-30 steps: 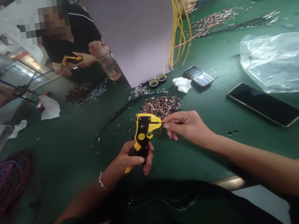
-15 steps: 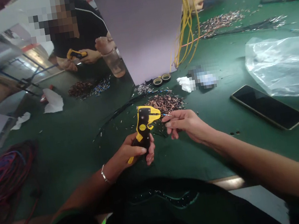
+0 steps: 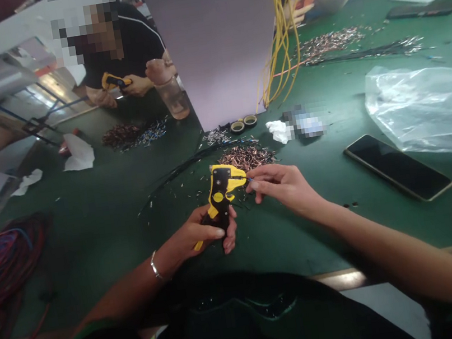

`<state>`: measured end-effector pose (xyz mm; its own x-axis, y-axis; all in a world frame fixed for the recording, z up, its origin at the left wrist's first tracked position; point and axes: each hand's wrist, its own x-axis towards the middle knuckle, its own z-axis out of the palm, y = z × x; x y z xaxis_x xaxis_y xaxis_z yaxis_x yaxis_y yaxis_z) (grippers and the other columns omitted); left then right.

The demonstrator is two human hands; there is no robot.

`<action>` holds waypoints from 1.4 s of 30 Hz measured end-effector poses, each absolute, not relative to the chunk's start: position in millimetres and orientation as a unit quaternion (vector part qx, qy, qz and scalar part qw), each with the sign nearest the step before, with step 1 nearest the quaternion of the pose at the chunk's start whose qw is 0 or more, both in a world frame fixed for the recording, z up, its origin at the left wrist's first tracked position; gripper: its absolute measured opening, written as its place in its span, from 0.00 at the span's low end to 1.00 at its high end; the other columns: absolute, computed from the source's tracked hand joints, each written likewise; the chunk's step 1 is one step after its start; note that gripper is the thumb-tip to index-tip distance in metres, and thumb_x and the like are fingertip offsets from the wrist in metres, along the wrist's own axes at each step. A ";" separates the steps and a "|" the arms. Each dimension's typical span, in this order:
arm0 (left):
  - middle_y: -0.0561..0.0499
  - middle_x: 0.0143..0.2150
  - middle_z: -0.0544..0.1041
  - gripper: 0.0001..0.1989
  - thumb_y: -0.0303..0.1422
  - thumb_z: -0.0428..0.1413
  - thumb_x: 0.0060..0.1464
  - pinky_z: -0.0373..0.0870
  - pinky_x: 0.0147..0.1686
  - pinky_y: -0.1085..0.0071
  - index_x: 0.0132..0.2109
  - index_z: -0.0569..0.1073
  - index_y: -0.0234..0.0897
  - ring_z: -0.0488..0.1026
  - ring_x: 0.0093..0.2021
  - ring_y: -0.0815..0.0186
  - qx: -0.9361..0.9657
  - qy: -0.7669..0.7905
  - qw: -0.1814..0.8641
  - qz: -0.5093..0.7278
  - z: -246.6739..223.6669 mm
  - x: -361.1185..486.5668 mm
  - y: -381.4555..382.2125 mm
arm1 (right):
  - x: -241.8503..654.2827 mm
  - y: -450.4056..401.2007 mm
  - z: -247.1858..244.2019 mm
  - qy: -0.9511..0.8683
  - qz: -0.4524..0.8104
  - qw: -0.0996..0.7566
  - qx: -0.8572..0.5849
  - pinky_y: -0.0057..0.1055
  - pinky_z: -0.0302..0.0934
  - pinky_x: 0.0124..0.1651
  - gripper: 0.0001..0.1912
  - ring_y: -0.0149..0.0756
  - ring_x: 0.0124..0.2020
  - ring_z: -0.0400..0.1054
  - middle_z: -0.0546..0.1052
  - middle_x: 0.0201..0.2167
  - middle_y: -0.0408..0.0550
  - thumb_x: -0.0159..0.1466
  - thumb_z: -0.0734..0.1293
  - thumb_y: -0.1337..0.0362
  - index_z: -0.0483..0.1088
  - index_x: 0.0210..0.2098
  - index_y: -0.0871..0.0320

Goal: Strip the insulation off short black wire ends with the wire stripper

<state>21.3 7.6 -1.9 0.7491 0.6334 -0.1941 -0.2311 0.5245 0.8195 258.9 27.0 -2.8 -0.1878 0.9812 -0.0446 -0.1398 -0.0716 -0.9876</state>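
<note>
My left hand is wrapped round the handle of a yellow and black wire stripper, its jaws turned to the right. At the tip of the jaws, my right hand pinches a small wire piece with a bit of blue on it. The wire's end meets the jaws; whether it sits inside them is too small to tell. Behind the tool lies a pile of short copper-coloured pieces, with a bundle of thin black wires stretching to its left.
A phone and a clear plastic bag lie on the right. Tape rolls and white tissue are behind the pile. Red cable coils lie left. Other people work across the table near a bottle and hanging yellow wires.
My right hand's fingers have come closer to the jaws, and the wire piece now meets their tip. The tool sits slightly lower and further right in view.
</note>
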 end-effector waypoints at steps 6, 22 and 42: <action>0.49 0.32 0.74 0.15 0.27 0.62 0.49 0.71 0.28 0.66 0.45 0.71 0.33 0.71 0.26 0.66 0.411 0.254 0.841 0.246 0.0 23.2 6.6 | 258.1 26.5 -4.2 -0.492 0.585 0.464 -0.447 0.34 0.63 0.27 0.07 0.29 0.19 0.67 0.76 0.21 0.43 0.55 0.71 0.62 0.76 0.32 0.58; 0.52 0.27 0.72 0.12 0.29 0.64 0.50 0.70 0.20 0.72 0.41 0.72 0.32 0.68 0.21 0.71 0.383 0.281 0.840 0.263 1.9 24.2 -2.8 | 261.6 29.5 -7.7 -0.483 0.627 0.447 -0.417 0.30 0.59 0.21 0.08 0.27 0.15 0.65 0.73 0.17 0.41 0.55 0.73 0.61 0.75 0.29 0.59; 0.55 0.24 0.69 0.09 0.28 0.63 0.49 0.61 0.13 0.80 0.39 0.74 0.34 0.57 0.15 0.78 0.366 0.257 0.862 0.239 0.0 13.8 5.2 | 263.8 24.5 -1.2 -0.503 0.612 0.439 -0.423 0.29 0.57 0.20 0.07 0.26 0.15 0.62 0.72 0.16 0.41 0.55 0.73 0.62 0.75 0.29 0.59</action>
<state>13.8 5.2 0.0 0.7537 0.6006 -0.2670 -0.2250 0.6174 0.7538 263.8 24.5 -1.2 -0.2568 0.9634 -0.0770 -0.1107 -0.1085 -0.9879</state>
